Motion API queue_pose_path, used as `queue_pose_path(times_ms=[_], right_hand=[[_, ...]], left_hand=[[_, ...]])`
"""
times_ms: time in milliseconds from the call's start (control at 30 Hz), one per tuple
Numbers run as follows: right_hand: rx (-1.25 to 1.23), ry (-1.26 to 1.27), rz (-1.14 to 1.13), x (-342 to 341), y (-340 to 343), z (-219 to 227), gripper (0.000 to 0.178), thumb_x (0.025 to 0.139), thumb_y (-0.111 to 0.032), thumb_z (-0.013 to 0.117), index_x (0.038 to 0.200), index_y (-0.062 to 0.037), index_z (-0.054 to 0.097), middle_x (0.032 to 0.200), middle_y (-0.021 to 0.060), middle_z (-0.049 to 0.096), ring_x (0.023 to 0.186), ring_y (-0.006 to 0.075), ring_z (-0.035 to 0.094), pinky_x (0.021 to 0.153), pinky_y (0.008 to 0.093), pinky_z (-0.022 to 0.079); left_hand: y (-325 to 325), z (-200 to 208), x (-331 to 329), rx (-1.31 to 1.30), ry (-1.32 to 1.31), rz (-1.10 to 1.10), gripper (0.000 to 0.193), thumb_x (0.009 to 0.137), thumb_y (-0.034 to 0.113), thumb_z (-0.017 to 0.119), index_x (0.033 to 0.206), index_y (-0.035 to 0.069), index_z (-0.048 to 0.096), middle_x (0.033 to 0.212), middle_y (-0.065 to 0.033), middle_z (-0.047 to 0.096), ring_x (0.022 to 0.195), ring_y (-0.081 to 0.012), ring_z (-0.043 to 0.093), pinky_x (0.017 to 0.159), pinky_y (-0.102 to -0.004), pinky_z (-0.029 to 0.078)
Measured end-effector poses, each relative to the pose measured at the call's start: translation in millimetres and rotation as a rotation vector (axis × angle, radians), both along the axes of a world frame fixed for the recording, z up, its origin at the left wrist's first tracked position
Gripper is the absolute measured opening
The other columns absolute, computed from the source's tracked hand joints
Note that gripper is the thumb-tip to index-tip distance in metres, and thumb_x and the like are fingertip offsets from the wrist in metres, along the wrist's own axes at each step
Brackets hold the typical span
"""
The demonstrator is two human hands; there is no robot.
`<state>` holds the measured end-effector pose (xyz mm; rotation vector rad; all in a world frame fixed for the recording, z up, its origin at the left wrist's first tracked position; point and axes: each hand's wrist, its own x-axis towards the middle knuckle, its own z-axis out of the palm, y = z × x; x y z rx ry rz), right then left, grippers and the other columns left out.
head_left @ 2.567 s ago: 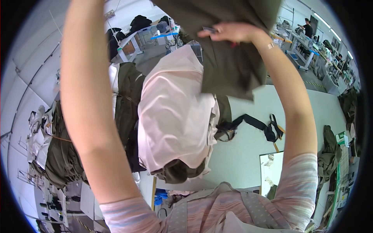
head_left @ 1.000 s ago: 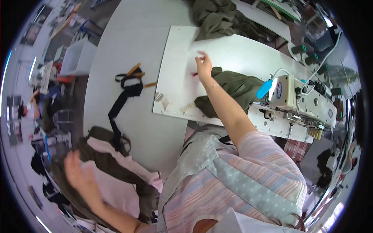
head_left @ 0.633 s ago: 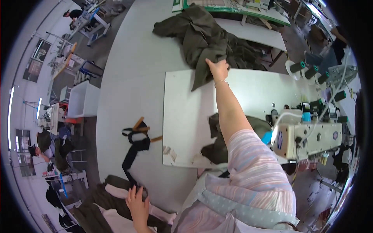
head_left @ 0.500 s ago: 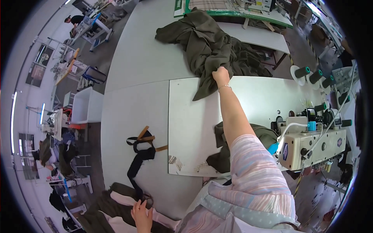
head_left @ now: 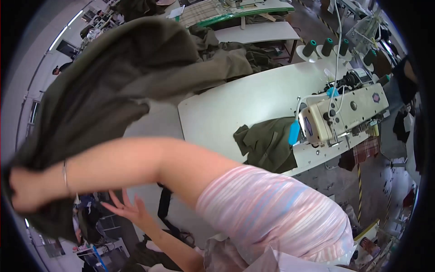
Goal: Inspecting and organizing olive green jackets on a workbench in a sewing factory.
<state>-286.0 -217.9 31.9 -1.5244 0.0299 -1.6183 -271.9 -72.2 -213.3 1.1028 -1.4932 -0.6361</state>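
Observation:
My right arm reaches across to the far left, where my right hand [head_left: 31, 189] is closed on a dark olive garment [head_left: 136, 63]. The cloth billows up from the hand and spreads over the back left of the table, slightly blurred. Below that forearm, my left hand [head_left: 129, 207] is raised with fingers spread and nothing in them. A black strap [head_left: 164, 203] hangs down the table beside it, partly hidden by my arms. Another olive cloth piece [head_left: 267, 143] lies on the white board, next to the sewing machine.
A cream sewing machine [head_left: 346, 111] stands at the right, with dark thread cones [head_left: 327, 47] behind it. The white board [head_left: 226, 102] lies in the middle. Beyond it stands a green-edged table [head_left: 217, 18] with checked cloth. More olive fabric [head_left: 260, 59] lies at the back.
My right hand has swung from the table's back to the far left, pulling the olive garment with it. My left hand has lifted off the cloth at the front. The view has turned.

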Motion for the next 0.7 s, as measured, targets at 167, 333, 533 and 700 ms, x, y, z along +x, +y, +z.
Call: queue_pose_path(times_ms=[167, 333, 533, 700], right_hand=[[-0.027, 0.35, 0.3, 137.6, 128.6, -74.2, 0.043, 0.071, -0.035, 0.061, 0.08, 0.007, 0.065, 0.077, 0.023, 0.065, 0.077, 0.0337, 0.064, 0.071, 0.041, 0.05], [-0.24, 1.072, 0.046, 66.0, 140.4, -325.3, 0.06, 0.077, -0.063, 0.055, 0.083, -0.0039, 0.065, 0.079, 0.0173, 0.063, 0.077, 0.0347, 0.062, 0.065, 0.0452, 0.049], [0.16, 1.411, -0.149, -115.5, 231.9, -476.4, 0.059, 0.07, -0.022, 0.074, 0.123, -0.0144, 0.05, 0.122, 0.0071, 0.05, 0.098, 0.0293, 0.059, 0.081, 0.0388, 0.049], [0.382, 1.428, -0.54, -156.4, 227.3, -516.0, 0.064, 0.073, -0.016, 0.072, 0.129, -0.0167, 0.042, 0.129, 0.007, 0.046, 0.091, 0.0319, 0.062, 0.076, 0.0418, 0.051]], left_hand=[[93.7, -51.7, 121.1, 0.106, -0.312, 0.482, 0.061, 0.087, 0.017, 0.057, 0.142, 0.01, 0.031, 0.14, -0.0168, 0.033, 0.12, -0.0327, 0.043, 0.097, -0.0432, 0.038], [201.3, -152.1, 144.6, 0.529, 0.249, 0.7, 0.055, 0.088, 0.025, 0.062, 0.132, 0.001, 0.041, 0.123, -0.0172, 0.05, 0.108, -0.0302, 0.051, 0.09, -0.0407, 0.043], [290.6, -175.5, 209.9, 0.498, 0.778, 0.984, 0.059, 0.088, 0.026, 0.06, 0.134, -0.001, 0.034, 0.129, -0.0151, 0.048, 0.113, -0.0271, 0.052, 0.094, -0.0373, 0.044], [280.8, -67.4, 227.5, 0.14, 0.955, 0.591, 0.041, 0.094, 0.021, 0.043, 0.125, -0.007, 0.046, 0.126, -0.0181, 0.051, 0.114, -0.0314, 0.052, 0.098, -0.0423, 0.043]])
